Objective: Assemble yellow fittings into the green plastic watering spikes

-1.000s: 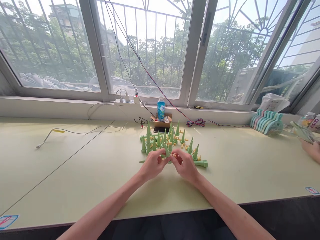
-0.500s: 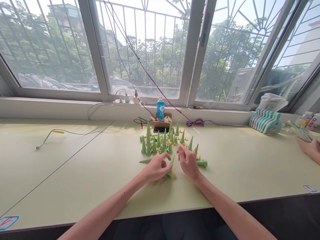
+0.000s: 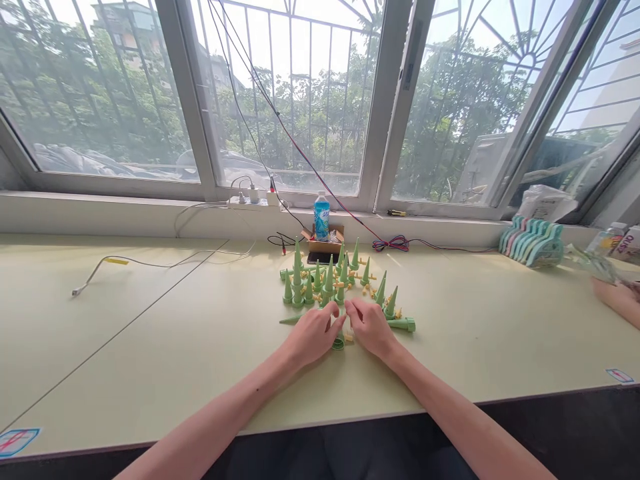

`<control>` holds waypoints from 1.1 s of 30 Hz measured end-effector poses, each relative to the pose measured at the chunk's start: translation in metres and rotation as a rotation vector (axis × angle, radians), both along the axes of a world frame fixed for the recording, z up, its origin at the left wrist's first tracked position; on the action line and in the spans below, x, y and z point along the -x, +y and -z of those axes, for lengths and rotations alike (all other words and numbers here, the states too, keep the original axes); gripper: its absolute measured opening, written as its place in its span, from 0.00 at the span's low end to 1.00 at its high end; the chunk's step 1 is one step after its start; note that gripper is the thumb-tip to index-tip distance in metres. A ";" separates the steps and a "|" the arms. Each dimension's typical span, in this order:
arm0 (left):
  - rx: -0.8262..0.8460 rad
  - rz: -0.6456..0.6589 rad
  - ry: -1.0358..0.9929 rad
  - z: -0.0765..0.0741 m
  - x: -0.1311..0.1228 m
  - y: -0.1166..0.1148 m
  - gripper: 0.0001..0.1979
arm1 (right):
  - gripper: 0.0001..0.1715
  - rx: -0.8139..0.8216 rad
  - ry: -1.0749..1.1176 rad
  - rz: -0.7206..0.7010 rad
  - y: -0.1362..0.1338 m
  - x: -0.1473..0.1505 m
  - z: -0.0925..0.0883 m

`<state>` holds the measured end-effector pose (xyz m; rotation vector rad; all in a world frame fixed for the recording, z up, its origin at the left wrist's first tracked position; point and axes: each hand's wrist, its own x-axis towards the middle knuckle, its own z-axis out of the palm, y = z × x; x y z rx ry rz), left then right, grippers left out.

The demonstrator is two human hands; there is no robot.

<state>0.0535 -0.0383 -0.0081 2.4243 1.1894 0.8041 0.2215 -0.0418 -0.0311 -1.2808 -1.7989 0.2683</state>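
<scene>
Between my hands is a green plastic watering spike, its hollow round end facing me. My left hand is closed on this spike and hides most of its cone. My right hand is pinched close to my left fingertips; whatever its fingers hold is hidden. A small yellow valve piece shows just below my right fingers. Beyond my hands, several green spikes stand upright with yellow pieces among them. One spike lies by my left hand, and another lies beyond my right wrist.
At the back stand a blue bottle and a small cardboard box, with a dark phone before it. Coiled cable and teal hangers lie further right. Another person's hand is at the right edge.
My right hand has moved left and slightly down, bringing its fingers against my left fingertips. The spike in my left hand has tilted, its tip now hidden.
</scene>
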 end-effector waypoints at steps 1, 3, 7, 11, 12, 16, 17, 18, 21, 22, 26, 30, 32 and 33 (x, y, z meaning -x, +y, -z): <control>-0.011 -0.010 -0.011 -0.001 0.001 0.001 0.14 | 0.25 0.000 -0.001 -0.003 0.000 0.000 0.000; -0.038 -0.047 -0.051 -0.005 0.005 0.005 0.15 | 0.25 0.008 -0.002 -0.010 0.000 0.000 0.000; -0.079 -0.173 -0.189 -0.010 0.015 0.014 0.17 | 0.23 0.005 -0.026 0.003 -0.001 0.001 0.000; -0.105 -0.214 -0.135 -0.009 0.019 0.017 0.15 | 0.19 0.018 -0.073 -0.002 -0.003 0.002 -0.002; -0.098 -0.212 -0.095 -0.008 0.019 0.017 0.15 | 0.18 0.027 -0.082 -0.003 -0.004 0.003 -0.003; -0.067 -0.197 0.060 -0.007 0.016 0.014 0.09 | 0.18 0.051 -0.116 -0.001 -0.005 0.003 -0.003; -0.068 -0.197 0.089 -0.007 0.016 0.014 0.08 | 0.19 0.054 -0.122 -0.003 -0.005 0.003 -0.003; -0.072 -0.197 0.116 -0.007 0.016 0.014 0.08 | 0.19 0.056 -0.129 -0.006 -0.005 0.003 -0.002; -0.076 -0.192 0.187 -0.007 0.017 0.014 0.09 | 0.18 0.058 -0.147 -0.010 -0.004 0.003 0.000; -0.075 -0.188 0.206 -0.006 0.017 0.015 0.10 | 0.17 0.058 -0.152 -0.012 -0.003 0.003 0.000; -0.073 -0.176 0.263 -0.003 0.018 0.017 0.12 | 0.14 0.067 -0.167 -0.025 -0.002 0.003 0.002; -0.076 -0.165 0.305 -0.001 0.018 0.017 0.12 | 0.12 0.078 -0.181 -0.030 -0.002 0.002 0.002; -0.083 -0.155 0.325 -0.001 0.019 0.017 0.11 | 0.12 0.074 -0.182 -0.036 -0.002 0.002 0.002; -0.087 -0.151 0.332 -0.001 0.019 0.017 0.11 | 0.11 0.070 -0.182 -0.040 -0.003 0.002 0.002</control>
